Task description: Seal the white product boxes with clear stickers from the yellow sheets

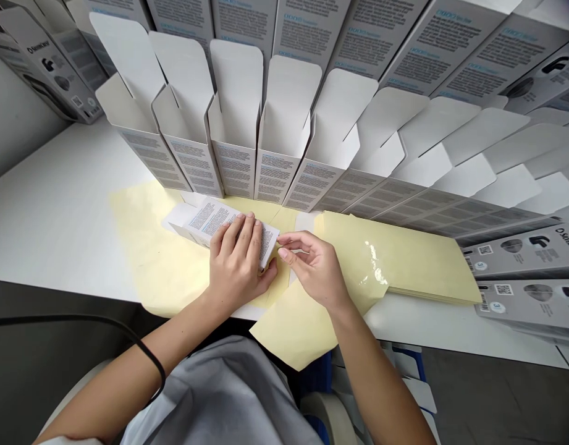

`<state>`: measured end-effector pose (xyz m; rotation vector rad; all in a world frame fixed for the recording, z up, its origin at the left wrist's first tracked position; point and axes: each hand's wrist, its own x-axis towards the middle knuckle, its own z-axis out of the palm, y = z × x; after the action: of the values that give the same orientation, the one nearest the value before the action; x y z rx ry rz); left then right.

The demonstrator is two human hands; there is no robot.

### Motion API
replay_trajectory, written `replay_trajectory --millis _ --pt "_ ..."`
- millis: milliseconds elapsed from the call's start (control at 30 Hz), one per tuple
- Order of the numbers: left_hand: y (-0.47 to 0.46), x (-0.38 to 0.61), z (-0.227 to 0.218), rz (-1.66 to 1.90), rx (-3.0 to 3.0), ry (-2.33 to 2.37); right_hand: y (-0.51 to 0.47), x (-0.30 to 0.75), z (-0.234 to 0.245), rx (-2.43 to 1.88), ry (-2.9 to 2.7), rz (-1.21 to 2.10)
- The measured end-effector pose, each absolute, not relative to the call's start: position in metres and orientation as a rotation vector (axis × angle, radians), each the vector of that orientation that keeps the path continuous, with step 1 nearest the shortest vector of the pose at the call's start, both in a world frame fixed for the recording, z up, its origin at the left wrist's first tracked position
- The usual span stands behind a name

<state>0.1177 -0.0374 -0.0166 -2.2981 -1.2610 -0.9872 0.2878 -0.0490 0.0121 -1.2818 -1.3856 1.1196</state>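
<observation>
A printed cardboard box (205, 217) lies on its side on the yellow sheets, its flap end toward the left. My left hand (235, 262) is wrapped over its right part, fingers across the printed face and thumb at the lower edge. Close to the box's right end, my right hand (314, 262) has thumb and fingertips drawn together; what is between them, if anything, is too small to make out. Under my right wrist, a loose yellow sheet (298, 327) hangs over the table's front edge.
Several upright boxes with raised white flaps (238, 80) stand in a row behind my hands, with more boxes (303, 31) beyond. A stack of yellow sheets (418, 259) lies right, beside printed boxes (520, 296). A black cable (103, 320) crosses my left forearm above the white table (57, 204).
</observation>
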Motion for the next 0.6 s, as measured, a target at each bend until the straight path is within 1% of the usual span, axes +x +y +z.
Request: replay_trajectory --millis 167,600 --pt "-0.0369 0.1183 -0.0174 -0.989 -2.301 -1.259 -0.0491 0.2846 0.0081 -1.257 -1.296 1.142" --pt "-0.0375 0.1176 -0.0176 -1.0 -2.316 -1.274 -0.0425 0.2852 0.0034 -1.151 -1.298 1.173"
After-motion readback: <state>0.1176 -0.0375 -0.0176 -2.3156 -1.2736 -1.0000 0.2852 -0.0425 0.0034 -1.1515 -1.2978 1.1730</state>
